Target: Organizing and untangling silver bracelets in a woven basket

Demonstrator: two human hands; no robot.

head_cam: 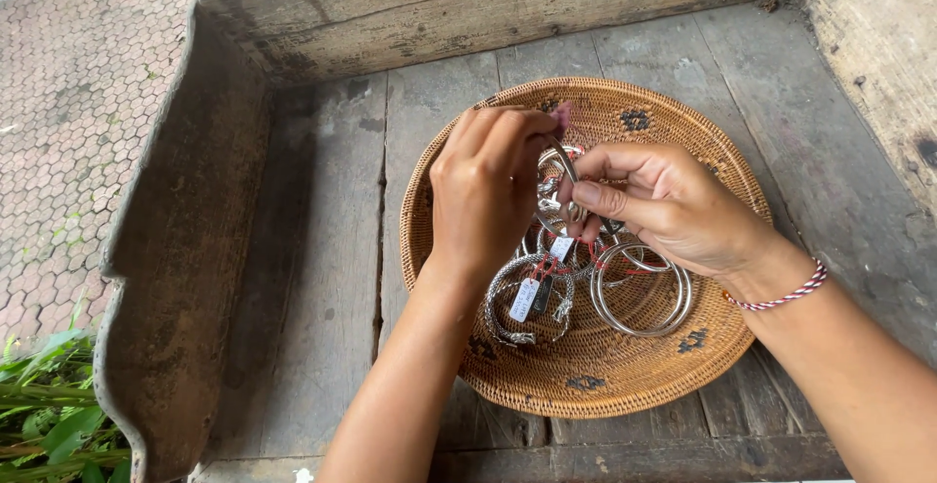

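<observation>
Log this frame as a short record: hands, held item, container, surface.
left hand: pinching the top of a silver bangle over the basket
right hand: grip on the same bangle from the side
wrist: red-white cord on the right
basket: round, woven, shallow; holds more silver bangles with small tags
surface: worn wooden bench

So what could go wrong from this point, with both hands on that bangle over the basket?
The silver bangle is pinched only by the fingertips of the left hand and right hand, so it might slip into the woven basket. The tagged bracelets lie tangled below, and their red strings could snag. The plain rings sit near the right wrist, which might nudge them.
</observation>
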